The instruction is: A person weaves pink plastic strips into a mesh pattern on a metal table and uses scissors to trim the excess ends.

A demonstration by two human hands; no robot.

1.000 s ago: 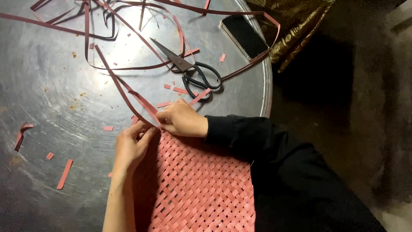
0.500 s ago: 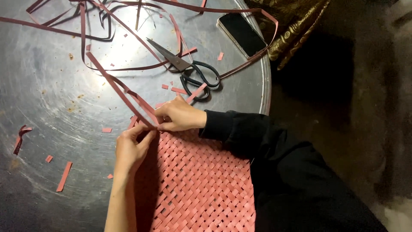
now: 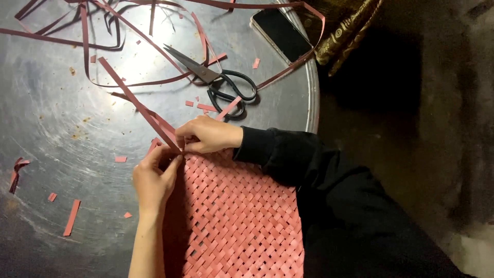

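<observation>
The left hand [image 3: 153, 181] and the right hand [image 3: 208, 135] meet at the top corner of a pink woven mat [image 3: 239, 221], which lies at the near edge of the round metal worktop [image 3: 62, 118] and reaches down out of the frame. The right hand comes from a black sleeve [image 3: 288, 154] and its fingers are closed in a pinch on a long pink strip [image 3: 136, 105], just where this strip enters the weave. The left hand has the fingers bent and pressed on the mat edge beside the same strip; the thumb touches the corner. The strip goes up and to the left over the worktop, tilted, away from the mat.

Behind the hands, a pair of black scissors [image 3: 216, 82] lies on the worktop with the blades a little apart and pointing to the left. Near the far right rim there is a dark phone [image 3: 283, 35], lying flat. More long strips [image 3: 103, 31] are curled at the far side, some of them crossing. Small pink cut pieces [image 3: 72, 217] are scattered on the left part of the worktop, well apart from the mat.
</observation>
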